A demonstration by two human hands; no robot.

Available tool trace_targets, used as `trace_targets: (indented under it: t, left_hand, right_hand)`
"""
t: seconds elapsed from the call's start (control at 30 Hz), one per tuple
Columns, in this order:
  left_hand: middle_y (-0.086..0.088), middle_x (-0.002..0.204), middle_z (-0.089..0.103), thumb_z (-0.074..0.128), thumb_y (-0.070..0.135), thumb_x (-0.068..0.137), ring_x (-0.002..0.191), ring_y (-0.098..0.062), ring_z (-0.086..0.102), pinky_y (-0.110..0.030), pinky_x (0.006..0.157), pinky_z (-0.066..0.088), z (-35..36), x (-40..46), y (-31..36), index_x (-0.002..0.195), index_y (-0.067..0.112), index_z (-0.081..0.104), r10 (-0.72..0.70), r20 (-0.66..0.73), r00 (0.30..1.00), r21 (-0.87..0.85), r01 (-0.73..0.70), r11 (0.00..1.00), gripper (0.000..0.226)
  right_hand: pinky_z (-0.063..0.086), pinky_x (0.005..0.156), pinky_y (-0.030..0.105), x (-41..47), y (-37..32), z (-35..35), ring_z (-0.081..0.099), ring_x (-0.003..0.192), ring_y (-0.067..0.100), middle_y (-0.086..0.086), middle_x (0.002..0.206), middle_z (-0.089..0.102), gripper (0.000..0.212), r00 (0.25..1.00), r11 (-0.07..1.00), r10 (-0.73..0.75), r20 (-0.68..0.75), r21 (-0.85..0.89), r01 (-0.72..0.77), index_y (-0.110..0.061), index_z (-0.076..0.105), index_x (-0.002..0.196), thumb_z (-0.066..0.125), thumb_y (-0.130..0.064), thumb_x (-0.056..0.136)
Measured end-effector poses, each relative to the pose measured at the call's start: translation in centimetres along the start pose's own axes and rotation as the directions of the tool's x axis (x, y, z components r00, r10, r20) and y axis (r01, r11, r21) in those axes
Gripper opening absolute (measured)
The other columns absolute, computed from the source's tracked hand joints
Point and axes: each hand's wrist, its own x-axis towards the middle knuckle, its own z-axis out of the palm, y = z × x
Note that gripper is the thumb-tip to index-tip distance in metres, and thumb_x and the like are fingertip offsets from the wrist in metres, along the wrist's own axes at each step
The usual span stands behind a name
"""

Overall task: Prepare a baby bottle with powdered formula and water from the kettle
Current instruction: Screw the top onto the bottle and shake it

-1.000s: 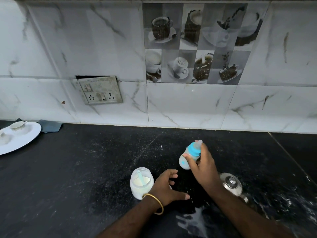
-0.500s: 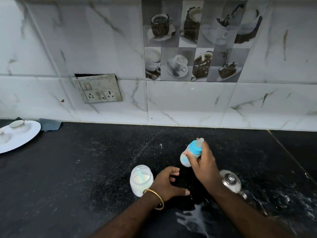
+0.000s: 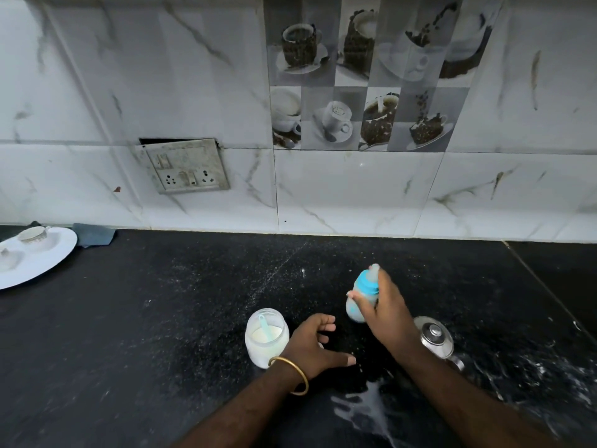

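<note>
While our left hand (image 3: 315,345) is resting open lower centre, our right hand (image 3: 384,310) is still gripping the capped blue-collared baby bottle (image 3: 361,294), tilting it further, probably mixing.

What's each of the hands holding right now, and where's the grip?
The right hand grips the baby bottle around its body, below the blue collar. The left hand holds nothing.
</note>
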Motion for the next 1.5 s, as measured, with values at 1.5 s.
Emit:
trace_targets:
  t: [1.5]
  left_hand:
    - [0.007, 0.120, 0.060, 0.094, 0.036, 0.051, 0.110, -0.013, 0.060, -0.020, 0.088, 0.053, 0.0, 0.6, 0.0, 0.124, 0.030, 0.052, -0.006, 0.028, 1.000, 0.001, 0.006, 1.000, 0.084]
  right_hand:
    - [0.048, 0.089, 0.033, 0.3, 0.1, -0.7, 0.060, 0.110, 0.021, 0.007, 0.130, 0.059, 0.084, 0.991, 0.982, -0.078, 0.106, -0.166, 0.095, -0.047, 0.015, 0.152, 0.065, -0.057, 0.085]
